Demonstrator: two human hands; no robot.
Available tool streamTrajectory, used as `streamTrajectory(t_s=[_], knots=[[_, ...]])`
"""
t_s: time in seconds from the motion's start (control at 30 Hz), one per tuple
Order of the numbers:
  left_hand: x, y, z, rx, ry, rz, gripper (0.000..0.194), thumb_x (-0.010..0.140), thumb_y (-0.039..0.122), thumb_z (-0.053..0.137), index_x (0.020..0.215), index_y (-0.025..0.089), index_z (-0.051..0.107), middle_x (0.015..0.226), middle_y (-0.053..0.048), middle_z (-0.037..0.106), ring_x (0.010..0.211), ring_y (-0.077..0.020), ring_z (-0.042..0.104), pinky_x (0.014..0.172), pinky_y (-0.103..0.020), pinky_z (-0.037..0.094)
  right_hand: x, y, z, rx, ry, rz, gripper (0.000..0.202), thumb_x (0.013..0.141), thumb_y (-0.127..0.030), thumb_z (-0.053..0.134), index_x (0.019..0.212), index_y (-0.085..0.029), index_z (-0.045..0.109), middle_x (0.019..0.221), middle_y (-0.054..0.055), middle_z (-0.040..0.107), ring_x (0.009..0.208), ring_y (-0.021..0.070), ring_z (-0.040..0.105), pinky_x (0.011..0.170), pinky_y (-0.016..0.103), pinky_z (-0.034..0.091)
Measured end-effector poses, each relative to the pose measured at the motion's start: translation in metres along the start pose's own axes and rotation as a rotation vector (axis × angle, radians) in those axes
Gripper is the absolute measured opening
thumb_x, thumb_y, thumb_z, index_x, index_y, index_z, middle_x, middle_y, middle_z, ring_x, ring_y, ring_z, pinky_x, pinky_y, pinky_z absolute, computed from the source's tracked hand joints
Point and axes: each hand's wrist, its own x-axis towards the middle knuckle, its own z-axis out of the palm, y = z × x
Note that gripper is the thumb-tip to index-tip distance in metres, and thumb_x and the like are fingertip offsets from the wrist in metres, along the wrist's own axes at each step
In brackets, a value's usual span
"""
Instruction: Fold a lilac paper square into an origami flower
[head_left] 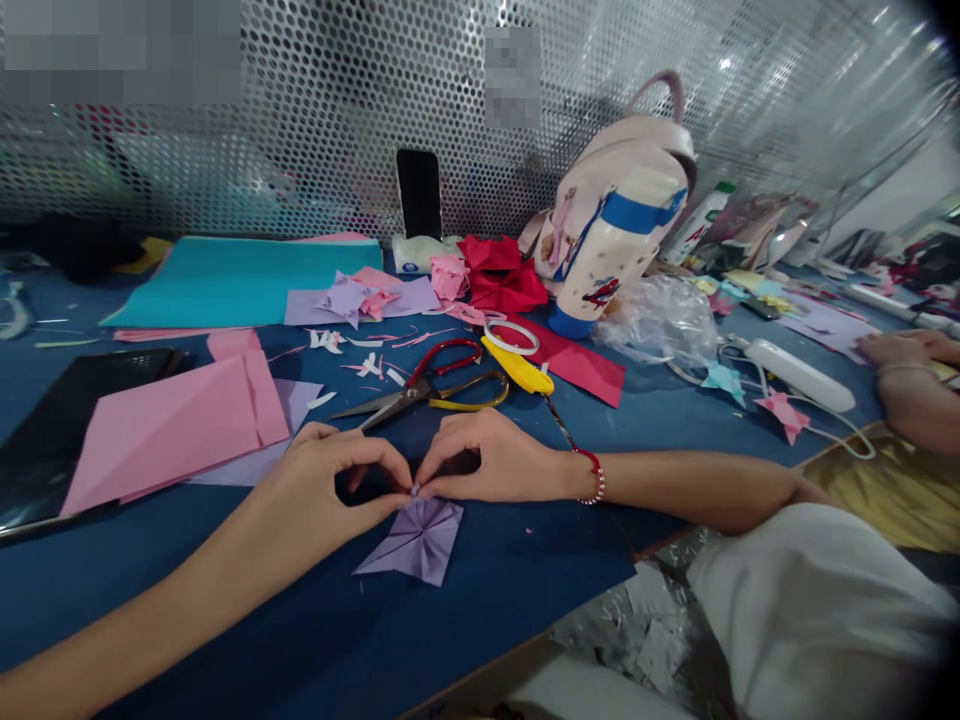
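A purple folded paper star (421,538) lies creased on the blue table, its points spread toward me. At its far tip, my left hand (337,475) pinches the paper between thumb and forefinger. My right hand (484,455), with a red beaded bracelet at the wrist, pinches the same tip from the other side. The fingertips of both hands nearly meet there and hide the very end of the point. Just beyond the hands lies a pair of scissors (420,390) with one red and one yellow handle loop, near a yellow cutter (517,366).
Pink paper sheets (180,420) lie over a black tablet (45,450) at left. Behind are a turquoise paper stack (255,280), red folded paper (502,275), a phone (419,195), a bottle (611,250) and a backpack (600,165). Another person's hand (900,350) rests at far right.
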Motion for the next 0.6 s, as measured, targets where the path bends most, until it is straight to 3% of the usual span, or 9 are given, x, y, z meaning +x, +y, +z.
streamTrajectory(t_s=[0.2, 0.3, 0.6], knots=[[0.005, 0.011, -0.006, 0.023, 0.076, 0.107, 0.015, 0.109, 0.036, 0.075, 0.097, 0.035, 0.084, 0.085, 0.010, 0.084, 0.070, -0.0171, 0.067, 0.094, -0.042, 0.045, 0.000, 0.000, 0.003, -0.022, 0.042, -0.032, 0.008, 0.116, -0.020, 0.096, 0.109, -0.023, 0.094, 0.103, 0.000, 0.091, 0.094, 0.0175, 0.077, 0.090, 0.029, 0.057], [0.009, 0.016, -0.011, 0.028, 0.072, 0.159, 0.016, 0.109, 0.028, 0.073, 0.098, 0.035, 0.083, 0.088, 0.013, 0.087, 0.073, -0.0159, 0.074, 0.094, -0.043, 0.041, -0.001, -0.001, 0.003, -0.039, 0.041, -0.045, 0.010, 0.114, -0.015, 0.095, 0.108, -0.024, 0.093, 0.103, 0.000, 0.089, 0.094, 0.0172, 0.077, 0.090, 0.029, 0.057], [0.008, 0.017, -0.001, 0.052, 0.104, 0.242, 0.019, 0.113, 0.024, 0.068, 0.097, 0.032, 0.076, 0.089, 0.016, 0.086, 0.080, -0.0160, 0.078, 0.092, -0.044, 0.036, 0.000, -0.003, 0.003, -0.112, -0.005, -0.061, 0.022, 0.113, -0.028, 0.103, 0.108, -0.024, 0.082, 0.104, -0.001, 0.082, 0.093, 0.0174, 0.074, 0.084, 0.028, 0.051]])
